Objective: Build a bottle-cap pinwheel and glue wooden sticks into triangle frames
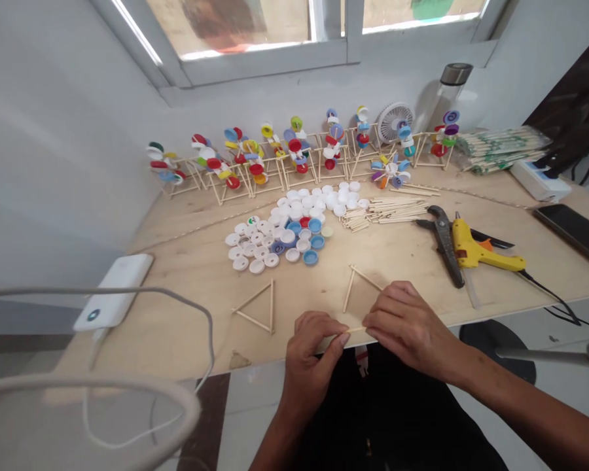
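Note:
Near the table's front edge, my left hand (317, 347) pinches one end of a short wooden stick (356, 330). The fingers of my right hand (407, 324) are closed on the stick's other end. Just beyond my right hand lie two sticks joined at a corner (352, 268), partly hidden by that hand. To the left, a triangle of wooden sticks (271, 304) rests flat on the table. White bottle caps (261, 239) and several blue caps (311, 257) are heaped in front of my hands, with loose sticks (397, 209) to their right.
Stick frames with coloured cap wheels (297, 154) line the back. At right are a yellow glue gun (471, 245), cutting pliers (446, 245), a phone (574, 232) and a power strip (540, 178). A white power bank (114, 291) and cable (177, 294) sit at left.

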### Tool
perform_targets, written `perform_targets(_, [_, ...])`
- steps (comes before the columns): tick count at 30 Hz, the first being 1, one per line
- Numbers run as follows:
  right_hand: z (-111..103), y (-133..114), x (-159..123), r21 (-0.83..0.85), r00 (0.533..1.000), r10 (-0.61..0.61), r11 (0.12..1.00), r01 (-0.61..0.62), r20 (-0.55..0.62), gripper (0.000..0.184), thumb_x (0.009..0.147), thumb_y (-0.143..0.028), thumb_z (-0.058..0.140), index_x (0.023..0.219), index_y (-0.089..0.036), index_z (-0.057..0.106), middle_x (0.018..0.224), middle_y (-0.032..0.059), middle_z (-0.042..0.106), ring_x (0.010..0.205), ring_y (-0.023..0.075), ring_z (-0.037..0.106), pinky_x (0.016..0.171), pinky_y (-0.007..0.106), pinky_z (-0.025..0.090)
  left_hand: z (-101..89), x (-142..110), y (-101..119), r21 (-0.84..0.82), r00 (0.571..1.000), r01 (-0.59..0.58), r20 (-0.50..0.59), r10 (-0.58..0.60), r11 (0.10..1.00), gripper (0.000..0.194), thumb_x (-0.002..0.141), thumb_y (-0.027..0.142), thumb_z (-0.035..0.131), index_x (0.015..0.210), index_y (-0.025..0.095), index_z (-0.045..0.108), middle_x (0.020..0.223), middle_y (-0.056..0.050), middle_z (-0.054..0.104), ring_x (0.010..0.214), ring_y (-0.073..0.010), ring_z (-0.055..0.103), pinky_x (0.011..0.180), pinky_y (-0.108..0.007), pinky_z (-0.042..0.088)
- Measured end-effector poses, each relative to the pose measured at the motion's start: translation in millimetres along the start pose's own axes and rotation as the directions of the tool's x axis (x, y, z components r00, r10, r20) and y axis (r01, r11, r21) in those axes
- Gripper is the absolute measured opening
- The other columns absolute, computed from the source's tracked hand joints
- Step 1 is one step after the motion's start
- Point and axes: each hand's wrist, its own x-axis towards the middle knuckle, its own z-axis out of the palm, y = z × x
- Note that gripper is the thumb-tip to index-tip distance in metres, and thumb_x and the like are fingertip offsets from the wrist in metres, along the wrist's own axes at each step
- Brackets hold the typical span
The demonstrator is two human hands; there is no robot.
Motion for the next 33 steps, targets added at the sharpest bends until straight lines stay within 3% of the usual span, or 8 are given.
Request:
perform_targets(4, [-4, 12, -7, -0.028, 1.0, 0.019, 0.999, -0.019, -0.003, 0.015, 0.092, -0.021, 0.048, 0.087, -0.019, 0.063, 0.077, 0.0019, 0.062, 0.08, 0.0145, 0.053, 0.08, 0.033, 0.032, 2.6, 1, -4, 0.022, 0.999, 0.041, 0.006, -0.041, 0.999, 0.009, 0.084, 0.024, 0.057, 0.085, 0.022, 0.066, 0.08, -0.002, 0.066, 0.08, -0.0174, 0.06, 0.079, -0.036, 0.045])
perform_targets(9, [2, 24, -9, -0.125, 0.997, 0.051, 0.99, -0.058, -0.053, 0.018, 0.092, -0.02, 0.049, 0.083, -0.019, 0.063, 0.076, 0.003, 0.062, 0.081, 0.016, 0.052, 0.081, 0.035, 0.033, 6.4, 6, -9, 0.268, 0.998, 0.042, -0.061, -0.027, 0.962, 0.014, 0.085, 0.022, 0.054, 0.093, 0.022, 0.065, 0.086, -0.003, 0.068, 0.086, -0.0187, 0.061, 0.085, -0.039, 0.043])
perform_targets(13, [7, 29, -4, -0.193, 0.997, 0.049, 0.979, -0.06, -0.06, 0.022, 0.092, -0.019, 0.046, 0.08, -0.019, 0.064, 0.074, 0.0031, 0.062, 0.081, 0.0162, 0.051, 0.082, 0.035, 0.032, 9.8, 11, -12, 0.393, 0.999, 0.029, -0.046, -0.012, 0.919, 0.015, 0.084, 0.019, 0.053, 0.093, 0.022, 0.065, 0.085, -0.003, 0.069, 0.085, -0.0197, 0.06, 0.085, -0.04, 0.041])
perform_targets(33, [12, 35, 8, -0.222, 1.0, 0.01, 0.975, -0.015, -0.024, 0.024, 0.091, -0.013, 0.045, 0.076, -0.019, 0.062, 0.073, 0.0021, 0.06, 0.084, 0.0156, 0.05, 0.088, 0.036, 0.032, 15.9, 16, -15, 0.438, 1.0, 0.016, 0.005, -0.02, 0.899, 0.012, 0.084, 0.016, 0.054, 0.083, 0.022, 0.065, 0.081, -0.002, 0.066, 0.082, -0.0193, 0.056, 0.084, -0.039, 0.036])
